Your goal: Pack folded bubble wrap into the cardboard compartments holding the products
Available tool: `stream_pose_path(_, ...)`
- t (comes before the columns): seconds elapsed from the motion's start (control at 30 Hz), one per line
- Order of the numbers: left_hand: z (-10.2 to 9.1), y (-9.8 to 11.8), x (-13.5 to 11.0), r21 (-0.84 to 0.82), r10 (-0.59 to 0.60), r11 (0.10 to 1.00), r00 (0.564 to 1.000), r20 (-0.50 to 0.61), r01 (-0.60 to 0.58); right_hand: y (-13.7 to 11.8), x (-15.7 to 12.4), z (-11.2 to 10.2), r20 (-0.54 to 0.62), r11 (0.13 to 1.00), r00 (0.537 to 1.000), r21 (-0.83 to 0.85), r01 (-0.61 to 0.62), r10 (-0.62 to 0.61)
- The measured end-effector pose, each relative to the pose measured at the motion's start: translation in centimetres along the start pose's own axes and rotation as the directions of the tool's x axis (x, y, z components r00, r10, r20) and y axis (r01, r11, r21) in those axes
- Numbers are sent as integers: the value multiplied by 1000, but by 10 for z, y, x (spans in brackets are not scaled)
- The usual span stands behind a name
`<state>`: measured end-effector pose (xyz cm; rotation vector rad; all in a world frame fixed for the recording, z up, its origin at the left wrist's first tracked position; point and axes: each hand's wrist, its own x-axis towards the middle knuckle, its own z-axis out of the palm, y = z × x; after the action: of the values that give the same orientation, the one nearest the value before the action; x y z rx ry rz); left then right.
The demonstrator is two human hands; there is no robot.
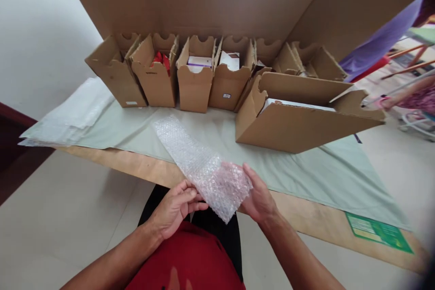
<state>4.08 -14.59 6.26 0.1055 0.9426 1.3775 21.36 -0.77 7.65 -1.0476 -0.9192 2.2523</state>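
Note:
A long strip of clear bubble wrap [186, 149] slants from the cloth on the table toward my body, its near end raised over the table's front edge. My left hand [175, 208] grips the strip's left edge, its fingers curled. On the other side, my right hand [260, 197] holds the near end, with the thumb at the right edge and the fingers behind the wrap. Pinkish skin shows through the plastic there. No other object can be made out inside the wrap.
Several cardboard file boxes [195, 86] line the back, some holding packets. A larger cardboard box [288, 127] with a white item [299, 105] lies angled at right. Stacked bubble wrap sheets [78, 104] lie at left. A green label [379, 231] marks the front edge. Another person's arm [408, 93] is at far right.

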Motion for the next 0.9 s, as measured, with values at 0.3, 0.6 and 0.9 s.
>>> stream_pose_path(0.3,-9,12,-6,78,-50,996,999,-10,51,-4,-21,-2,74,957,996,-291,-21,44)
stream_pose_path(0.6,-3,80,40,161,251,961,955,-159,-225,48,-86,-15,128,936,986,-321,143,-107)
stream_pose_path(0.9,40,111,112,603,354,703,921,164,-378,111,-72,6,-111,926,936,-224,303,-333)
